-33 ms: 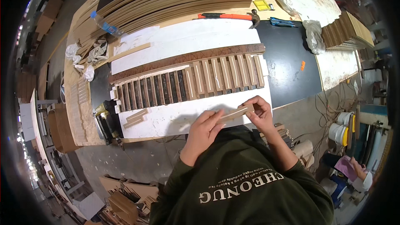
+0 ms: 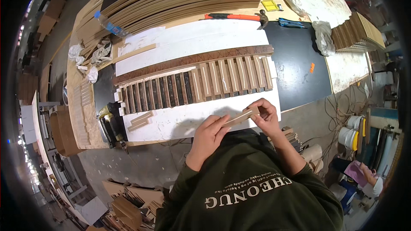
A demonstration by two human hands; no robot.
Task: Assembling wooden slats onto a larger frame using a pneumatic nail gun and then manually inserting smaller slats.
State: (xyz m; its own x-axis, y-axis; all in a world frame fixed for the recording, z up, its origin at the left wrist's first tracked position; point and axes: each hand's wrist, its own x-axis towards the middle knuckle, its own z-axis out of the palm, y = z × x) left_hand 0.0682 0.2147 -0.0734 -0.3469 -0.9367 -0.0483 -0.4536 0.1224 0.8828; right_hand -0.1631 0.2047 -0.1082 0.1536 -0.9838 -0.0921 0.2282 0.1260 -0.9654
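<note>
From the head camera, our own chest and dark green sleeves cover the near edge of the white board (image 2: 180,122), and the fisheye rim bends and darkens everything at the sides, so the far shelves are hard to read. We hold one short wooden strip (image 2: 240,116) just above the board's near edge. Our left hand (image 2: 210,133) has its fingers curled closed around the strip's lower left end; our right hand (image 2: 264,114) pinches the upper right end, fingertips tight on it. Beyond lies one slatted panel (image 2: 192,86), its slats too many and too blurred to count surely. Two loose strips (image 2: 140,121) lie at the left, and one orange-handled hammer (image 2: 237,17) lies far back.
</note>
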